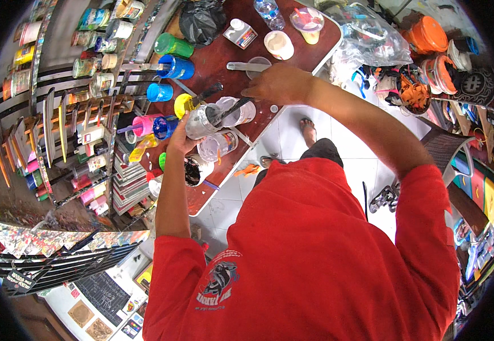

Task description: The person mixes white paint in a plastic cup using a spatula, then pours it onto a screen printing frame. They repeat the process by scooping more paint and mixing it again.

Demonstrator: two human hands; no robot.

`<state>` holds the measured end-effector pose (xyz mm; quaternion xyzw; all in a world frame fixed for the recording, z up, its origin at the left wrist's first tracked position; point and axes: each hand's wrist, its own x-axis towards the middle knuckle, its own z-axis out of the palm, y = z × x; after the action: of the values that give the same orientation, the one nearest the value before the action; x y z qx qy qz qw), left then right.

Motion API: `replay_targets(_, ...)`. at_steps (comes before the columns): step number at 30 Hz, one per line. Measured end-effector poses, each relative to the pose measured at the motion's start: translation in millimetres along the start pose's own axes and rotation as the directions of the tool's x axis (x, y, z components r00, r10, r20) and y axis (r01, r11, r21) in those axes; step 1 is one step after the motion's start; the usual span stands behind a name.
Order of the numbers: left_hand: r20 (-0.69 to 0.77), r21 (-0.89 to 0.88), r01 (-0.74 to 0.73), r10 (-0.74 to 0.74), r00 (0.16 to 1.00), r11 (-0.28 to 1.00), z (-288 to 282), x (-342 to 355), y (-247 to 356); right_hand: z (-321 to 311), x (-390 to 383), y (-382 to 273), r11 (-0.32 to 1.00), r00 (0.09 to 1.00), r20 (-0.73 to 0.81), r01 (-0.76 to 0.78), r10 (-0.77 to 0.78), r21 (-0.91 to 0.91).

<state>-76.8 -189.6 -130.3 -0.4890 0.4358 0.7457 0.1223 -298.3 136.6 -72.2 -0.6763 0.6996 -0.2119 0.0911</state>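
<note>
My left hand is wrapped round the side of a translucent plastic tub with grey, paint-like smears inside, tilted over the table. My right hand is closed on a dark spatula, whose lower end reaches into that tub. Another whitish tub stands just beside it, close to the spatula. Nearer to me are a clear tub and a white tub with black inside. By my left hand sit a yellow cup and a dark blue cup.
The dark red table also bears a white bottle, a water bottle, a cream-filled tub and blue containers. Paint jars fill the rack at left. A chair stands at right on the tiled floor.
</note>
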Motion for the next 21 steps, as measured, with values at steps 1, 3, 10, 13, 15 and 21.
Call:
replay_targets(1,0.013,0.009,0.003,-0.003,1.0,1.0,4.6,-2.5,2.3,1.4,2.6,-5.1,0.992,0.999,0.042,0.0,0.005,-0.129)
replay_targets(3,-0.004,0.027,0.01,-0.01,1.0,1.0,9.2,-4.1,5.6,4.9,10.0,-3.6,0.946,0.984,-0.046,0.151,-0.172,-0.287)
replay_targets(10,-0.077,-0.025,0.074,-0.076,0.994,0.997,6.5,0.2,8.7,-5.3,23.1,13.8,0.937,0.976,-0.152,0.097,-0.156,-0.336)
replay_targets(13,0.019,-0.143,-0.001,0.004,1.0,0.99,-0.9,4.8,5.9,-10.2,29.0,12.7,0.964,1.0,0.018,-0.008,0.014,-0.264)
replay_targets(15,0.038,-0.174,-0.059,0.067,0.997,0.983,-3.6,7.2,5.0,-12.6,30.4,10.9,0.974,0.994,0.06,-0.081,0.095,-0.21)
replay_targets(21,0.098,-0.144,-0.237,0.252,0.963,0.961,1.7,12.6,-1.4,-7.4,26.3,14.4,0.977,0.975,0.071,-0.212,0.212,-0.004)
